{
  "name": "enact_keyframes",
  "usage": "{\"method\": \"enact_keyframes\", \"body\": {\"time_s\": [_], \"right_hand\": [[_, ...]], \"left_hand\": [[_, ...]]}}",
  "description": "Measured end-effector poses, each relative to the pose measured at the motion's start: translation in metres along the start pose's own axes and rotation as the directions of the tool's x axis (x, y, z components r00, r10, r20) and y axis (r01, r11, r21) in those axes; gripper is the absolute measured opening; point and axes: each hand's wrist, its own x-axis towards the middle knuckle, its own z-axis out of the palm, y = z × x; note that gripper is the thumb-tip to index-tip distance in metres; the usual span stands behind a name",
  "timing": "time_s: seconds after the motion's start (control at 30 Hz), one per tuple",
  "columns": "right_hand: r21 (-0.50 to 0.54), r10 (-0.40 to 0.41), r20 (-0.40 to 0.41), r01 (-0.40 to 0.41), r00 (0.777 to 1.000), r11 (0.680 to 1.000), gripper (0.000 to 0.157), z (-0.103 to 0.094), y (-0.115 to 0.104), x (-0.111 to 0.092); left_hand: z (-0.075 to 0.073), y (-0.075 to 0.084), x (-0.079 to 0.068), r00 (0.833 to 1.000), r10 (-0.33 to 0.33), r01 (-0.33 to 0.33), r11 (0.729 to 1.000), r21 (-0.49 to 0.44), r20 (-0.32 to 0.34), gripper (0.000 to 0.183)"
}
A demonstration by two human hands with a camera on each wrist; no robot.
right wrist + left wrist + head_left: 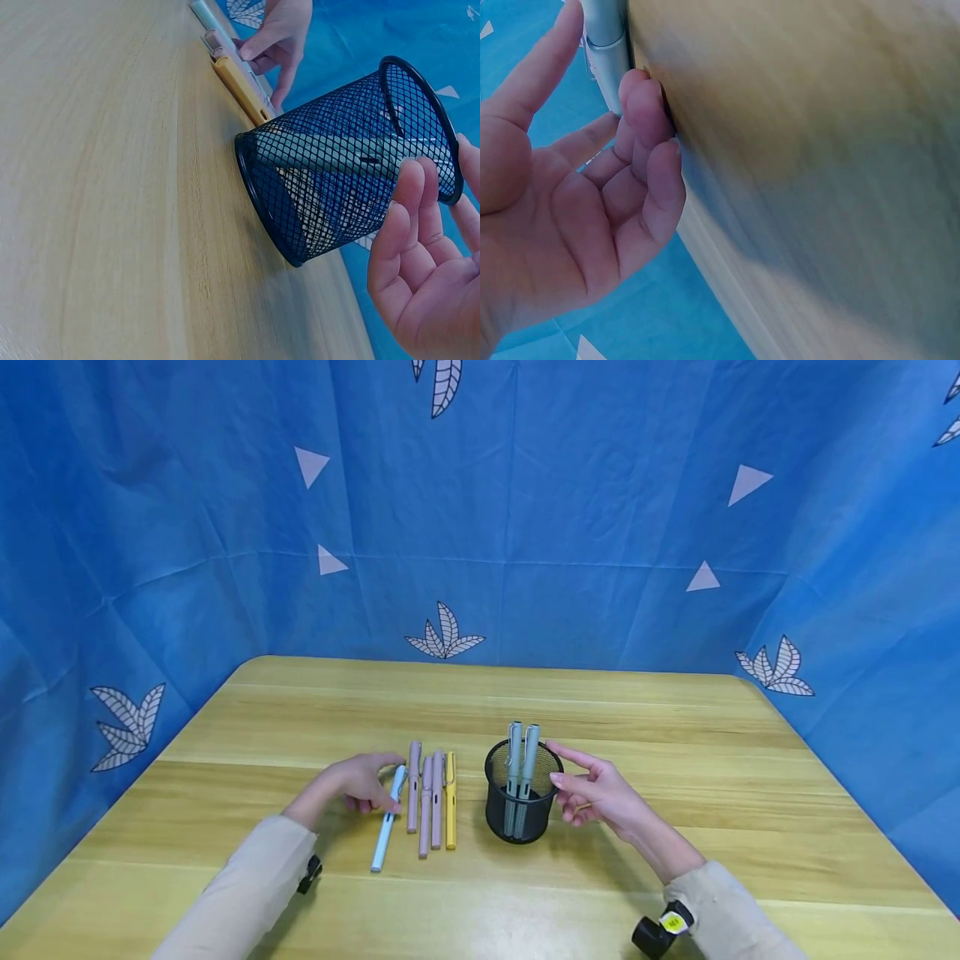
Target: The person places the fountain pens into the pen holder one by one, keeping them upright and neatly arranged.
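At a table (600, 702), grips a cup (538, 818) on the right by its rim with thumb and forefinger of the right hand (597, 792), touching a blue pen (383, 839) on the left with spread thumb and forefinger of the left hand (366, 781).

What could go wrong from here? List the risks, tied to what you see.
The left hand could nudge the slim mauve capped pen lying close beside the slim light blue capped pen at its fingers. The round black wire-mesh cup might tip if the right hand, at one side of its rim, pulls. The two slim grey-green capped pens poking above that rim could obstruct another pen.
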Motion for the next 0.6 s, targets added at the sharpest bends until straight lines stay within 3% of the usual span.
{"method": "enact_keyframes", "body": {"time_s": [0.2,0.6], "right_hand": [[0.007,-0.005,0.003,0.005,1.0,1.0,0.065,-0.0008,0.0004,-0.0003],[0.015,-0.006,0.002,0.006,1.0,1.0,0.065,-0.0006,0.0009,-0.0004]], "left_hand": [[0.0017,0.0017,0.0008,1.0,-0.014,0.014,1.0,0.006,-0.002,0.085],[0.0042,0.0001,0.0029,1.0,-0.015,0.017,0.992,-0.124,0.015,0.079]]}}
